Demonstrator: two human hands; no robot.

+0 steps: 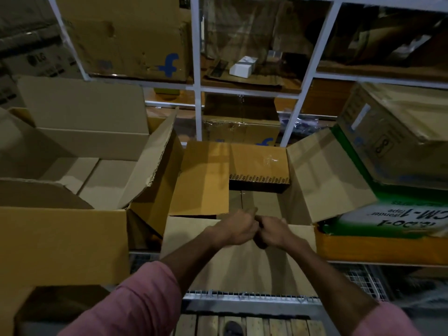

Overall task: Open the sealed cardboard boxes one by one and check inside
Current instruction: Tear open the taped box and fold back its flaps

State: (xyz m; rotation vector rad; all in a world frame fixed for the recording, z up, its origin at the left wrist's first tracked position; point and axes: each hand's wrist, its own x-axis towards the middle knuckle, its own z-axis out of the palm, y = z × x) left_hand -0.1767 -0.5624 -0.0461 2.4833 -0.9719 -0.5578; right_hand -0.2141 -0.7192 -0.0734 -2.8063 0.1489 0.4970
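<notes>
An open cardboard box stands in the middle with its flaps spread; a dark smaller box lies deep inside against the far wall. My left hand and my right hand meet knuckle to knuckle over the box's near flap, both with fingers curled. A small dark thing seems to sit between them, but it is too blurred to tell what either hand holds.
A larger open box stands on the left with its flaps up. A green and white carton and a taped box sit on the right. White shelving with more boxes rises behind. A wire mesh ledge runs below.
</notes>
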